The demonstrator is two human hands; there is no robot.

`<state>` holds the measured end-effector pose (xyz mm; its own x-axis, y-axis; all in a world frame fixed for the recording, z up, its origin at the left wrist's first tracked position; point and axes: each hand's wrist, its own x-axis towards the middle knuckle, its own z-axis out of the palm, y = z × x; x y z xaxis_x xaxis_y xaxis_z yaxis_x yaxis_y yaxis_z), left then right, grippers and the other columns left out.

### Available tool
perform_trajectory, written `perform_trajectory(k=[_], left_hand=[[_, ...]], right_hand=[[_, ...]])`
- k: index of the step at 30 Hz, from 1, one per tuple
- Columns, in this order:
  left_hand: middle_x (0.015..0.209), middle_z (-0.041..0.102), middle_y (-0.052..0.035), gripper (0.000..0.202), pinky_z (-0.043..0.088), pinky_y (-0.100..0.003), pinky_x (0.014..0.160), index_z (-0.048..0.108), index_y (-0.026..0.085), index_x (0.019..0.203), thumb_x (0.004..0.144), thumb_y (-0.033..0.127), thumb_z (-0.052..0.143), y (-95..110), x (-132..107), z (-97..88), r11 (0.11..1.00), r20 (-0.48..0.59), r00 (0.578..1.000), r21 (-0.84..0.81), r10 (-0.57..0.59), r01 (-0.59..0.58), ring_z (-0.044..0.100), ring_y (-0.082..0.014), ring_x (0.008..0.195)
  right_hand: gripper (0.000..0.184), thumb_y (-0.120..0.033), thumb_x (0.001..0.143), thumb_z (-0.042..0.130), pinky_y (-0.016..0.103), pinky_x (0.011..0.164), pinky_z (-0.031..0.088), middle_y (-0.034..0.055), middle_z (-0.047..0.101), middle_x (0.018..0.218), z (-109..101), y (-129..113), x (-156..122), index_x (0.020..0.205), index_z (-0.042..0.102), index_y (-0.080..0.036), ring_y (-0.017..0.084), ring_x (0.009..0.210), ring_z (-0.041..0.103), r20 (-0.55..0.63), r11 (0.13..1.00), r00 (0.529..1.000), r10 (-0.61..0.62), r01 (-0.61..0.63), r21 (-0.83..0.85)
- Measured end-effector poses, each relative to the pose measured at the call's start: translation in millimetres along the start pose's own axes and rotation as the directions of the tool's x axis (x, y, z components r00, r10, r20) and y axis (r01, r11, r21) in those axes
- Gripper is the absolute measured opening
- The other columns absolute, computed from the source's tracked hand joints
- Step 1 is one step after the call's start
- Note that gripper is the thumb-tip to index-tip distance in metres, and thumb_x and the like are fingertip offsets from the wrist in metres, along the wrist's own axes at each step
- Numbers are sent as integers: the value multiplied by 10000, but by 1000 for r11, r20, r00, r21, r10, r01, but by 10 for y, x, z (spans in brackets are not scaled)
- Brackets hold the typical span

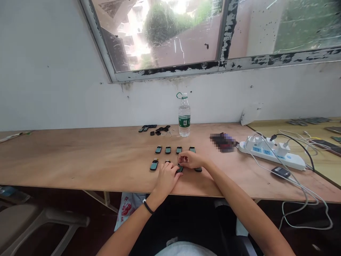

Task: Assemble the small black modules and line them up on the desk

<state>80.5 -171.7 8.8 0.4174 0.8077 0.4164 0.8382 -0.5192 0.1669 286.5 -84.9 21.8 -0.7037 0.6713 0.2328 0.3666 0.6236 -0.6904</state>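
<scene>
Small black devices with greenish faces lie in two rows on the wooden table. My left hand rests at the near row, its thumb and fingers gripping one small black device against the tabletop. Just above that device, my right hand is closed in a pinch; whatever its fingertips hold is too small to make out. To the left lies another device, and one more sits partly under my right wrist. In the far row are several like them, among them a device behind my left hand.
Behind the rows are black plastic parts with tiny light pieces beside them, and a water bottle. On the right are a blurred dark object, a white power strip with trailing cables and a black gadget.
</scene>
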Motion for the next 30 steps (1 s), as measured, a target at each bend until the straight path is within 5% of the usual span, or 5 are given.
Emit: perform_trajectory(k=[7, 12, 17, 23, 30], left_hand=[[939, 690, -59, 108, 424, -410, 871, 777, 245, 994, 961, 223, 677, -4, 32, 61, 997, -11, 1000, -70, 19, -20, 588, -250, 978], [978, 703, -71, 94, 425, -424, 860, 776, 237, 990, 948, 231, 693, 56, 95, -19, 999, 12, 1000, -53, 14, -13, 599, -264, 1000], [1017, 690, -62, 105, 454, -411, 870, 774, 248, 995, 955, 229, 679, 150, 108, -107, 991, -12, 999, -126, 43, -45, 604, -245, 994], [1015, 672, -51, 105, 489, -401, 930, 766, 245, 987, 945, 201, 681, 430, 160, 128, 961, 22, 991, -251, 130, -120, 612, -229, 995], [1029, 661, -42, 117, 530, -365, 941, 743, 226, 957, 930, 132, 679, 748, 204, 415, 875, -41, 997, -482, -63, 35, 648, -212, 1017]], right_hand=[[174, -189, 903, 636, 261, 697, 486, 57, 765, 902, 39, 72, 53, 1016, 769, -180, 173, 741, 658, -233, 957, 958, 169, -216, -193], [246, -164, 925, 572, 281, 790, 514, 58, 788, 1029, 69, 126, 92, 1005, 802, -203, 200, 873, 700, -165, 956, 976, 141, -178, -234], [242, -171, 899, 557, 299, 820, 515, 94, 767, 1029, -261, 181, -108, 993, 779, -154, 204, 915, 678, -331, 986, 941, 69, -114, -121], [350, -265, 722, 776, 261, 715, 498, 67, 750, 936, -690, 343, -475, 1049, 793, -140, 185, 827, 658, 167, 966, 958, 233, -248, 70], [358, -408, 720, 822, 239, 635, 445, 39, 720, 805, -634, 312, -452, 958, 805, -140, 149, 716, 598, 217, 956, 938, 270, -287, 53]])
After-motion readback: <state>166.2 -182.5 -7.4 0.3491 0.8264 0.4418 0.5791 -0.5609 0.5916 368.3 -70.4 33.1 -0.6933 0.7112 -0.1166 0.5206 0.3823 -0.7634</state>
